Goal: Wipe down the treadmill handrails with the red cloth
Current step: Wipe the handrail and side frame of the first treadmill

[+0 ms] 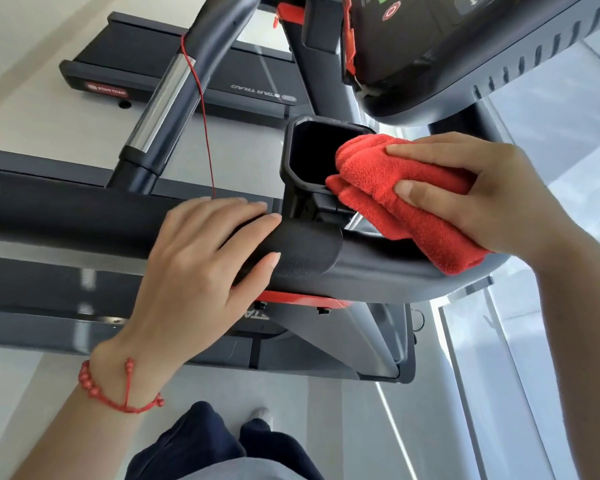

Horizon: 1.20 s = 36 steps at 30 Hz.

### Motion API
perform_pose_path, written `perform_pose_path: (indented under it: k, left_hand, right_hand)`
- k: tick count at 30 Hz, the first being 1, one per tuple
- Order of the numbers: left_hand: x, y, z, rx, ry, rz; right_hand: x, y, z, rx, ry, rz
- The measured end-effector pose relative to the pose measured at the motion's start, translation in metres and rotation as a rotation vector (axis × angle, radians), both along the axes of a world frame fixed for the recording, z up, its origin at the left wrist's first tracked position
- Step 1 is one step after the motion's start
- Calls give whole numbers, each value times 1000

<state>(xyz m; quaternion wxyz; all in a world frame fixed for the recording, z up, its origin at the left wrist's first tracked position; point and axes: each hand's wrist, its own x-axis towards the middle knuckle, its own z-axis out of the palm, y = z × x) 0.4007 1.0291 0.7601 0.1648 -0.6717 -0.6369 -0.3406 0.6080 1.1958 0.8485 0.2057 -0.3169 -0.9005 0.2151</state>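
Note:
A thick black handrail [66, 220] of the treadmill runs across the middle of the view from the left. My left hand [201, 268] rests on top of it, fingers curled over the rail near its inner end. My right hand [492, 195] grips a folded red cloth [388, 192] and presses it against the right edge of a black cup holder [312, 157] where the rail meets the console frame. A second handrail [174, 88], black with a chrome section, slants up behind.
The console [447, 53] with red and green buttons hangs at the upper right. A thin red safety cord [201, 109] dangles beside the chrome rail. The treadmill deck [174, 57] lies beyond, above the rails. My legs and a foot [260, 415] stand on light floor below.

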Motion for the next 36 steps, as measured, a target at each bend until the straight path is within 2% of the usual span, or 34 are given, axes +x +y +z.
perform_pose_path:
  k: [10,17,25,36]
  left_hand:
    - [10,-37,-5,-16,-27,77]
    - [-6,-73,-13,3,-49,105]
    - [-53,-149,-26,11,-83,217]
    - [-119,-277,-67,-91,-101,474]
  right_hand:
    - [7,-49,8,142,67,37]
    - [-6,-98,-2,107,143,28]
    - [-66,-170,-37,31,263,53]
    - [-178,-265,-98,-74,241,166]
